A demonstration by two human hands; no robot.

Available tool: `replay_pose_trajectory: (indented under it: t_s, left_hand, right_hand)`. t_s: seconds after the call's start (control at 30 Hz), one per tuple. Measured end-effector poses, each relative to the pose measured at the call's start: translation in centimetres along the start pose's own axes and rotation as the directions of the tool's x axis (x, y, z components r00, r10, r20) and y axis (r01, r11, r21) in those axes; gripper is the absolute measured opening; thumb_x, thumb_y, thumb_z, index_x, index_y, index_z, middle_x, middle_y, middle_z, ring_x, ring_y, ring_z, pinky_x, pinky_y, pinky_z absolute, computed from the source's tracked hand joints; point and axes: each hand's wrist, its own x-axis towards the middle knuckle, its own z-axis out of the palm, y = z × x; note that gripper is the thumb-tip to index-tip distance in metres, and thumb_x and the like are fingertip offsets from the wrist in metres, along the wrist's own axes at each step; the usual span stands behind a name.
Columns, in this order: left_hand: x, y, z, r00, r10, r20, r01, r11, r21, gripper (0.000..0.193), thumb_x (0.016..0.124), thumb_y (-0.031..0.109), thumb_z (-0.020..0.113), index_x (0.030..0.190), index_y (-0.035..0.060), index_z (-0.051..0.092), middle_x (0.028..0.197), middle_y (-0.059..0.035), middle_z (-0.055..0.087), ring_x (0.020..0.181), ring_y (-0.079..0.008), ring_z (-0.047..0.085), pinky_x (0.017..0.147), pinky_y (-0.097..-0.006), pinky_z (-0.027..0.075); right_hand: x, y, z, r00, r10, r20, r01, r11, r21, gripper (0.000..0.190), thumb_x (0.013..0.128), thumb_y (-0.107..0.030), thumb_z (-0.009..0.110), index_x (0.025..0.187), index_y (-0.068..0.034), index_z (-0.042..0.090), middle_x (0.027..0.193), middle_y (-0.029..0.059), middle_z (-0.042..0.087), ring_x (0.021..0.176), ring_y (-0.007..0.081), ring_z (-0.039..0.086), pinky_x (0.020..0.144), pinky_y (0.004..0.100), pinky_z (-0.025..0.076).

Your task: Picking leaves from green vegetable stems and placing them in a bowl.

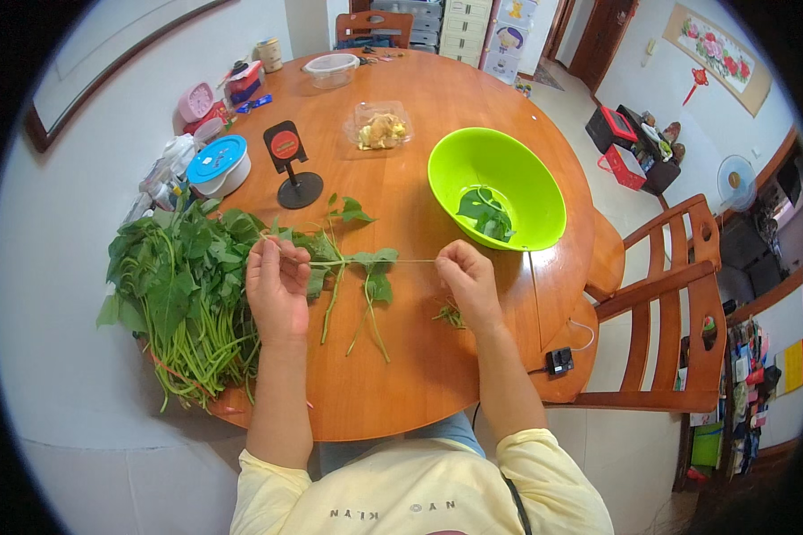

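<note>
A leafy green stem (341,261) is held level above the wooden table by both hands. My left hand (278,281) pinches its left end, beside a big heap of leafy greens with long stalks (187,301). At the other side my right hand (465,277) pinches a thin pale strand that runs from the stem. Several leaves and side stalks hang from the middle of the stem. A small pile of green scraps (450,314) lies on the table by my right wrist. Some leaves (487,214) lie in the lime-green plastic bowl (528,160), beyond my right hand.
A black phone stand (300,189) and a white tub with a blue lid (219,167) stand beyond the greens. Farther off are a clear container of yellowish food (380,130) and an empty clear tub (331,70). A black adapter (559,360) lies near the right edge, by wooden chairs (662,334).
</note>
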Motion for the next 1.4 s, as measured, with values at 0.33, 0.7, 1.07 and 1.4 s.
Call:
replay_pose_trajectory:
  t_s: [0.33, 0.7, 1.07, 1.4]
  left_hand:
    - [-0.4, -1.2, 0.0, 0.981, -0.175, 0.084, 0.183, 0.978, -0.097, 0.009, 0.102, 0.020, 0.056, 0.103, 0.0116, 0.058, 0.086, -0.0024, 0.063, 0.078, -0.0134, 0.064, 0.061, -0.0218, 0.054]
    - [-1.5, -3.1, 0.7, 0.915, -0.377, 0.146, 0.388, 0.920, -0.050, 0.010, 0.102, 0.021, 0.056, 0.102, 0.0110, 0.055, 0.090, -0.0064, 0.066, 0.086, -0.0180, 0.069, 0.070, -0.0244, 0.061]
    - [-1.7, -2.8, 1.0, 0.917, -0.382, 0.114, 0.381, 0.924, 0.032, 0.009, 0.102, 0.019, 0.055, 0.103, 0.0104, 0.054, 0.092, -0.0080, 0.067, 0.084, -0.0205, 0.071, 0.068, -0.0265, 0.061]
    - [-2.8, -0.9, 3.4, 0.636, 0.315, 0.705, -0.736, -0.029, 0.677, 0.028, 0.081, 0.013, 0.076, 0.109, 0.0119, 0.072, 0.105, -0.0018, 0.069, 0.123, -0.0244, 0.050, 0.101, -0.0427, 0.041]
  right_hand:
    - [-0.6, -1.9, 0.9, 0.996, -0.075, -0.044, 0.087, 0.825, 0.559, 0.008, 0.093, -0.002, 0.059, 0.085, -0.003, 0.060, 0.091, 0.0096, 0.069, 0.075, 0.0111, 0.064, 0.064, 0.0222, 0.050]
    - [-1.7, -1.0, 2.8, 0.931, -0.045, 0.362, -0.001, 0.992, 0.127, 0.019, 0.099, -0.014, 0.059, 0.106, 0.000, 0.069, 0.083, -0.0007, 0.065, 0.071, 0.0065, 0.059, 0.063, 0.0223, 0.047]
    - [-2.1, -1.5, 2.8, 0.929, -0.089, 0.360, 0.092, 0.996, 0.008, 0.010, 0.092, -0.008, 0.063, 0.092, 0.001, 0.066, 0.079, -0.0015, 0.061, 0.074, 0.0049, 0.054, 0.063, 0.0223, 0.044]
    - [-1.9, -1.4, 2.5, 0.945, -0.077, 0.318, 0.088, 0.996, -0.019, 0.014, 0.091, -0.011, 0.060, 0.086, 0.001, 0.065, 0.076, -0.0028, 0.059, 0.071, 0.0053, 0.051, 0.061, 0.0233, 0.041]
